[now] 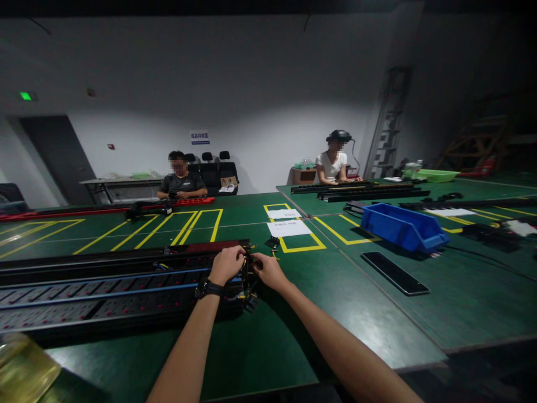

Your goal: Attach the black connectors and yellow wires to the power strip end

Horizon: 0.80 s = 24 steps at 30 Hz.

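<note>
A person works at a green table [310, 308] with two bare hands. A long black rack [126, 286] lies on the left part of the table, and it runs out past the left edge of the view. Two blue strips [126, 294] run along it, with small red dots near them.

Both hands are at the right end of the rack. The left hand [229, 264] has a black watch [208, 289] on its wrist, and its fingers are bent in over the end. The right hand [268, 271] comes in from the other side, its fingers bent too, with the tips close to the left ones. The gap between the hands is narrow. What each hand pinches is too small and dark to tell. Some wires [250, 299] hang out of the rack just below the hands.

Past the right hand, white papers [289, 228] lie near yellow lines [306, 248] on the table. To the right there is a blue bin [403, 226], with a flat black tablet [395, 273] in front of it. A yellowish jar [29, 369] shows at the bottom left. Across the table sit two other people, one on the left [183, 184] and one on the right [333, 165].
</note>
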Motion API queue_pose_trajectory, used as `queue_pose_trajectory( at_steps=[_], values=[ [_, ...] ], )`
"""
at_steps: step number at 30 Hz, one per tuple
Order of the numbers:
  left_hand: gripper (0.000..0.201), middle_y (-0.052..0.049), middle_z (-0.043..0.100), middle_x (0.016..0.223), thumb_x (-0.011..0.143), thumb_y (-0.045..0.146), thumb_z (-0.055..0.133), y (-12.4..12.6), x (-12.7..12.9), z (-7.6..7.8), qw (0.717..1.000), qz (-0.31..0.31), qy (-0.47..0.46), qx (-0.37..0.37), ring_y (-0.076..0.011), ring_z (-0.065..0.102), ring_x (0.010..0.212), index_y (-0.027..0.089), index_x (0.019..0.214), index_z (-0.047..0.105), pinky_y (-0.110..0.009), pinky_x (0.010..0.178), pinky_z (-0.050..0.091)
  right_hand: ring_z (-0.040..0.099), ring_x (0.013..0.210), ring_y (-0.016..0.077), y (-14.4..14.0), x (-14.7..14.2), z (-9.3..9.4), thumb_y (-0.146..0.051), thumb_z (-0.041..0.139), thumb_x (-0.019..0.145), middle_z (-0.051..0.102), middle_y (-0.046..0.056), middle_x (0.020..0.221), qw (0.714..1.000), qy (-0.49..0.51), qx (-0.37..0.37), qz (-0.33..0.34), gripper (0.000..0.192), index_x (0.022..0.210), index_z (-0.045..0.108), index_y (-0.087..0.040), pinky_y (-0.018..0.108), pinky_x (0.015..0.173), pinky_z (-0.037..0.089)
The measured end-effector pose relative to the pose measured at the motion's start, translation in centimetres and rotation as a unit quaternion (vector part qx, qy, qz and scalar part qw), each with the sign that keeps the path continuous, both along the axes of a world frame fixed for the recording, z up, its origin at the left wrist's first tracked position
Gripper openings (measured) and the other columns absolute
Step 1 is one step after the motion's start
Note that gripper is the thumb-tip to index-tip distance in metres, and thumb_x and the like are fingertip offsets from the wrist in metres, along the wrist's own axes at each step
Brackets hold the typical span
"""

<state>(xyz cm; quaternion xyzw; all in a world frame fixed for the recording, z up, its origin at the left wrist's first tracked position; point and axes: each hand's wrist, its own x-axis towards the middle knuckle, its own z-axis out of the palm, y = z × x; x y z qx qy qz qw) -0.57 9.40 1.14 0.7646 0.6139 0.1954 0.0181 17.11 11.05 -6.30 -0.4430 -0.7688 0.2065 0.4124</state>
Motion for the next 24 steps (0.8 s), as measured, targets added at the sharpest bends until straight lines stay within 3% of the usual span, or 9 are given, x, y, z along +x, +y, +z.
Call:
queue_pose_trajectory(
  at_steps=[7,14,24],
  values=[
    [0.029,-0.003,0.08,0.099,0.086,0.023,0.053,0.3,-0.2,-0.2,1.0,-0.008,-0.019,-0.01,-0.0217,0.073,0.093,0.028,0.1,0.077,-0.028,0.083,0.052,0.071,0.078,0.0186,0.6,-0.1,-0.8,-0.011,0.057,0.084,0.078,0.005,0.096,0.998,0.04,-0.026,0.042,0.046,0.127,0.068,-0.02,0.028,0.073,0.053],
    [0.029,-0.003,0.08,0.096,0.083,0.02,0.053,0.5,-0.3,-0.3,0.999,-0.026,-0.022,-0.013,-0.0212,0.073,0.092,0.027,0.095,0.078,-0.028,0.087,0.052,0.072,0.095,0.0203,1.4,0.1,-1.6,-0.005,0.052,0.078,0.077,0.007,0.108,0.992,0.07,-0.041,0.099,0.059,0.134,0.063,-0.019,0.033,0.087,0.055],
    [0.021,-0.005,0.078,0.092,0.082,0.02,0.058,0.6,-0.3,-0.6,0.998,-0.01,-0.065,-0.013,-0.0186,0.07,0.082,0.023,0.093,0.076,-0.025,0.075,0.049,0.071,0.098,0.0213,1.8,0.1,-1.4,0.001,0.043,0.069,0.077,0.008,0.109,0.987,0.061,-0.024,0.145,0.072,0.136,0.061,-0.017,0.036,0.092,0.055]
  ],
)
